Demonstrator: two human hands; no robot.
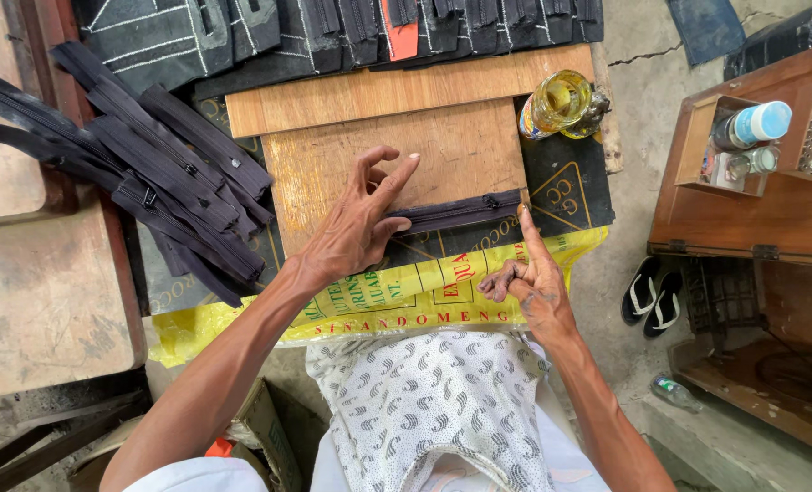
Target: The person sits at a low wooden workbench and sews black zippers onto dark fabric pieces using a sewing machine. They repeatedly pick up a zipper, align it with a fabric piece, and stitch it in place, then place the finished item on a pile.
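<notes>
A black zipper [460, 211] lies along the near edge of a small wooden board [442, 150]. My left hand [356, 228] rests on the zipper's left end, its fingers spread and partly curled, thumb pressing the tape. My right hand [524, 273] sits at the zipper's right end, index finger pointing up and touching the tape, the other fingers curled in. Neither hand holds anything off the surface.
A pile of black zippers [164, 169] lies to the left. Dark stitched fabric pieces [333, 32] line the far edge. A glass jar [561, 105] lies at the board's right. A yellow printed sack [406, 296] covers the near side. A wooden box [752, 155] with bottles stands right, sandals [653, 293] below.
</notes>
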